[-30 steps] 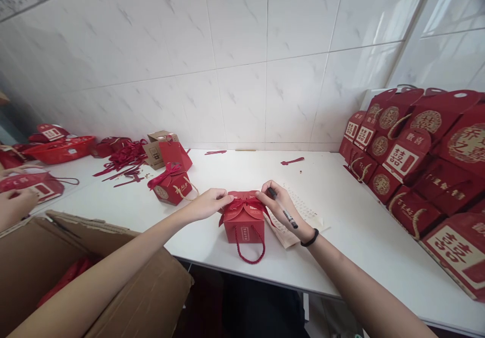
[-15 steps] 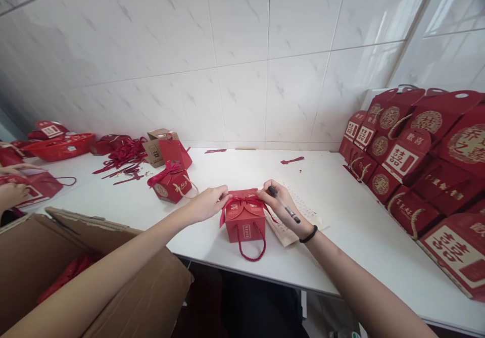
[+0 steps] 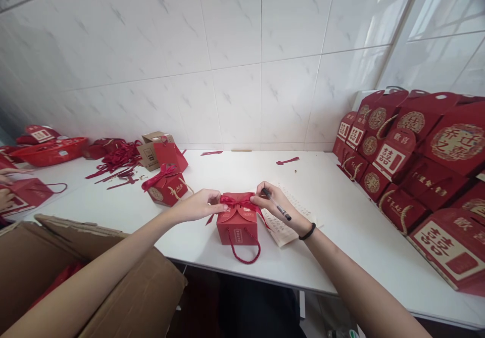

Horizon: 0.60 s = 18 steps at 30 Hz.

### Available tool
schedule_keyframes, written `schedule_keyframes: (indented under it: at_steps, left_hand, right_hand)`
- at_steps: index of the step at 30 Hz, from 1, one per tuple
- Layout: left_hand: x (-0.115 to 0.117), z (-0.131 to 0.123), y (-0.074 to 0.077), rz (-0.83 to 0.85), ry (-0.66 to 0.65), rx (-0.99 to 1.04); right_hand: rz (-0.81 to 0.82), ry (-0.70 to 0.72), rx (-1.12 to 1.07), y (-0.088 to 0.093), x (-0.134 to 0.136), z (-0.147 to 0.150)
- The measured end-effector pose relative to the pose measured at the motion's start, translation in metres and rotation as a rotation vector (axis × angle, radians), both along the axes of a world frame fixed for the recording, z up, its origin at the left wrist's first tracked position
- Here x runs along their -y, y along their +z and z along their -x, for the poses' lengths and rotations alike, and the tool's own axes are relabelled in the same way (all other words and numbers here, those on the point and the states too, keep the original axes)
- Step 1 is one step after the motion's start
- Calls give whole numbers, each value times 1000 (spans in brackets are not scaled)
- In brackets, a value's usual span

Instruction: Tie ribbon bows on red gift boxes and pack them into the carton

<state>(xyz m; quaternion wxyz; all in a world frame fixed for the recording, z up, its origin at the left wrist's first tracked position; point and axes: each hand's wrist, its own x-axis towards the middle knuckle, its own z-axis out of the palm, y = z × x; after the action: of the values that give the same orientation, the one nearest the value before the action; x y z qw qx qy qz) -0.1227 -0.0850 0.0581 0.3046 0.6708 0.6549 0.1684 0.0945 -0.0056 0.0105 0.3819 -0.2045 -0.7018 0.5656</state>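
Note:
A small red gift box (image 3: 238,229) with a twisted rope handle (image 3: 245,262) stands upright near the table's front edge. Across its top lies a red ribbon bow (image 3: 238,200). My left hand (image 3: 204,204) pinches the bow's left side between thumb and fingers. On the right side, my right hand (image 3: 267,199) pinches the ribbon too, with a black-capped pen (image 3: 278,206) tucked across its fingers. Ribbon tails hang down at both sides of the box. Under my right wrist lies a sheet of paper with handwriting (image 3: 284,234).
Stacked red gift boxes (image 3: 401,161) fill the right side. At left, an open cardboard box (image 3: 151,292) stands before the table. Behind it are a tied red box (image 3: 168,189), a brown box (image 3: 149,153), a ribbon pile (image 3: 117,156), a red basin (image 3: 53,151) and another person's hands (image 3: 5,191).
The ribbon across the box top now shows fuller bow loops. My left fingers have shifted onto the left loop. The camera view has turned slightly right.

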Motion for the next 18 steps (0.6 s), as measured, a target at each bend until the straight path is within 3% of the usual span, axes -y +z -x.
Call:
schedule_keyframes:
  at_steps: [5, 11, 15, 18]
  left_hand:
    - [2, 18, 11, 231, -159, 98]
    - [7, 31, 12, 506, -211, 207]
    - [11, 25, 9, 575, -228, -81]
    - [11, 24, 13, 476, -107, -439]
  right_hand:
    - [-14, 30, 1, 2, 3, 0]
    - [-24, 76, 7, -4, 2, 3]
    - [-13, 82, 14, -4, 2, 2]
    - [6, 115, 3, -5, 1, 0]
